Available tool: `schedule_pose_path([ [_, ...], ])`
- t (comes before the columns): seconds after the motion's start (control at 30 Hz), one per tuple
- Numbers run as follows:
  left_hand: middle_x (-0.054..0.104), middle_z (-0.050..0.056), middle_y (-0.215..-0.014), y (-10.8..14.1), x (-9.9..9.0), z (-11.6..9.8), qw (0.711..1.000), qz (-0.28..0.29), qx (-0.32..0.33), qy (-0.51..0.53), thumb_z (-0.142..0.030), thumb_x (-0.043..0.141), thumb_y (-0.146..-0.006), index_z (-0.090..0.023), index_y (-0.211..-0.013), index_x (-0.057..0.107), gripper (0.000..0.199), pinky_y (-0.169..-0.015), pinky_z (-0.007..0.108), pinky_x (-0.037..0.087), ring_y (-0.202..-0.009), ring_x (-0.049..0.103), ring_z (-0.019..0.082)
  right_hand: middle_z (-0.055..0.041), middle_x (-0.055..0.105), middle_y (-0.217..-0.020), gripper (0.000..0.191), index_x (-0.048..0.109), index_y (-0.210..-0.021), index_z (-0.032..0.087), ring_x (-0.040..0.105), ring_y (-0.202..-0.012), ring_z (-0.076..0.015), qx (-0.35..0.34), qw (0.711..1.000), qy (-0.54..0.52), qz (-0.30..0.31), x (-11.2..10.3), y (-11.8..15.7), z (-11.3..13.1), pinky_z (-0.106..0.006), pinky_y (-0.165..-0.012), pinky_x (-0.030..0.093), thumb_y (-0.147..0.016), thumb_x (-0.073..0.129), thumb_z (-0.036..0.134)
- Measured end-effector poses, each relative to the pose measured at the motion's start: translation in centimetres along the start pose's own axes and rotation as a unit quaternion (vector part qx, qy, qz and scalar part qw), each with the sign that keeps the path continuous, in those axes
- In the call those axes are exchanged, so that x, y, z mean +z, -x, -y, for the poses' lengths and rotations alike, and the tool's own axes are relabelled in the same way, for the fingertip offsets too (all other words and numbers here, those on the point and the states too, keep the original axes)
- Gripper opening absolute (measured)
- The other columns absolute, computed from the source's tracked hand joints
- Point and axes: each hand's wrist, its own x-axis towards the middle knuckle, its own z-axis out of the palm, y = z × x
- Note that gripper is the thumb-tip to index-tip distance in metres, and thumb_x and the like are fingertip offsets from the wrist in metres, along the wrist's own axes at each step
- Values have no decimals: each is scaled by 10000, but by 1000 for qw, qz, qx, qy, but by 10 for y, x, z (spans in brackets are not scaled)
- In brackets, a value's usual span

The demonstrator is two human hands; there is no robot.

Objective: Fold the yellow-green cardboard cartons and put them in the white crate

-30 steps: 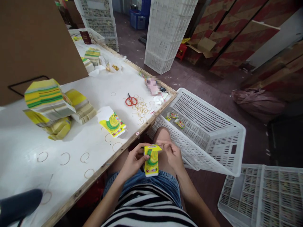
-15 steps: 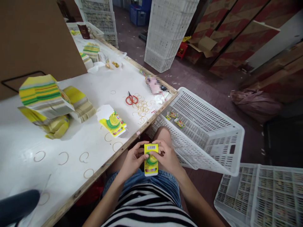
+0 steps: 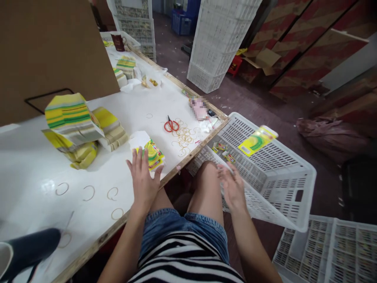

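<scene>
My left hand [image 3: 144, 177] reaches over the table edge with its fingers spread, at a small stack of flat yellow cartons [image 3: 155, 154] that it partly covers. Above the near side of the white crate [image 3: 308, 177], my right hand [image 3: 232, 184] has its fingers apart and holds nothing. A yellow box [image 3: 257, 140] is in the air over the crate, clear of my right hand and slightly blurred. Several small yellow packs [image 3: 228, 157] lie inside the crate.
Red-handled scissors [image 3: 171, 125] and scattered rubber bands [image 3: 184, 137] lie on the white table [image 3: 97, 220]. Large stacks of folded cartons [image 3: 69, 118] stand at its left. A dark cylinder [image 3: 32, 249] is at the near left. More crates [image 3: 338, 251] stand at lower right.
The yellow box that both hands held over my lap is now airborne above the crate. My left hand has moved left to the cartons, my right hand right towards the crate. The view has shifted.
</scene>
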Motion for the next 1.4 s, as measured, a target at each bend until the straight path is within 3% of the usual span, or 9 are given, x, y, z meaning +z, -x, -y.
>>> schedule_pose_path([
  [0.13,632,203,-1279,-6,1,32,995,75,13,-60,-399,485,-925,-121,-1173,648,407,-1085,550,372,-1248,552,333,-59,710,-815,373,673,-963,171,601,-659,-154,76,984,60,146,18,19,-20,-322,-673,497,-743,735,465],
  [0.37,717,120,-1161,2,-7,28,993,79,58,-62,-397,527,-910,-185,-1027,714,305,-991,452,495,-1157,628,299,-42,706,-772,326,707,-925,181,559,-617,-139,72,974,72,203,46,38,-20,-289,-613,468,-778,694,471],
  [0.53,764,87,-1018,18,-6,3,994,17,103,16,-234,484,-941,-196,-977,697,220,-935,350,525,-1033,695,222,-84,726,-757,464,728,-873,158,548,-571,-139,124,970,33,206,53,44,-12,-256,-493,386,-809,596,599],
  [0.7,584,177,-1352,15,6,12,994,40,99,-5,-320,618,-864,-146,-1200,622,378,-1106,561,352,-1340,449,334,-89,740,-827,459,729,-931,166,532,-565,-124,134,962,17,236,59,48,-10,-240,-475,352,-790,625,591],
  [0.83,701,124,-1193,11,-1,23,996,50,69,-1,-237,518,-921,-184,-1076,698,243,-1001,467,503,-1187,611,273,-67,734,-763,393,736,-893,174,503,-539,-113,146,957,25,251,60,52,-12,-237,-475,332,-774,669,542],
  [0.93,725,91,-1150,23,-9,10,990,14,119,71,-126,511,-910,-203,-1124,684,286,-993,414,517,-1152,637,232,-77,727,-750,448,739,-904,158,492,-525,-112,158,957,6,242,60,55,-12,-234,-459,315,-795,629,579],
  [1.13,688,86,-1228,58,3,-26,922,135,263,248,-54,557,-862,-244,-1287,589,467,-1036,429,481,-1257,555,243,-18,691,-722,339,719,-856,182,540,-573,-125,126,974,12,188,51,50,-9,-235,-523,410,-707,763,483],
  [1.27,503,118,-1447,62,12,-34,906,108,32,407,-245,636,-859,-261,-1379,497,538,-1114,482,369,-1354,438,289,-22,710,-781,292,671,-838,194,619,-705,-171,88,973,31,210,40,51,-11,-273,-659,488,-745,738,462],
  [1.4,621,151,-1317,51,9,-38,715,271,-216,607,-521,616,-829,-191,-1314,575,588,-1014,446,463,-1259,533,340,28,685,-665,334,571,-862,226,604,-570,-142,126,964,4,234,37,60,-18,-241,-579,471,-704,790,423],
])
